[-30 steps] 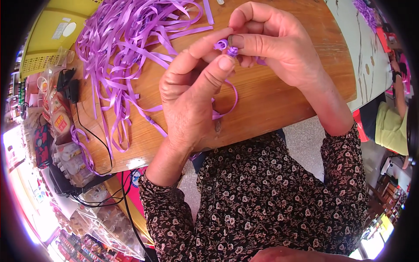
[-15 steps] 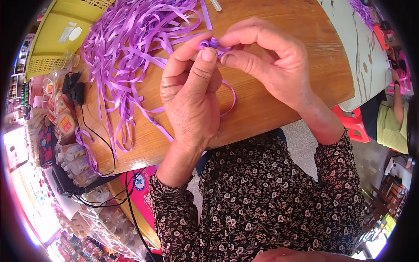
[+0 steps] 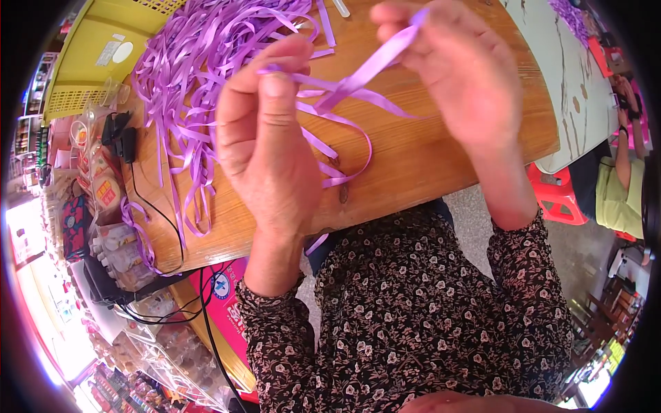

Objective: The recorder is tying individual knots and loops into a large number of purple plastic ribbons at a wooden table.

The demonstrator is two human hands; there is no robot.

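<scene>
Inside the near edge of the wooden table (image 3: 427,165), the left hand (image 3: 270,148) and right hand (image 3: 474,93) pinched purple ribbon (image 3: 379,64), likely light, soft, slippery, best gripped near its ends.

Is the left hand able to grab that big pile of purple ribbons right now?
Probably yes: the purple ribbon pile lies close by the left hand, with nothing visible blocking it, though that hand is busy pinching another ribbon.
</scene>
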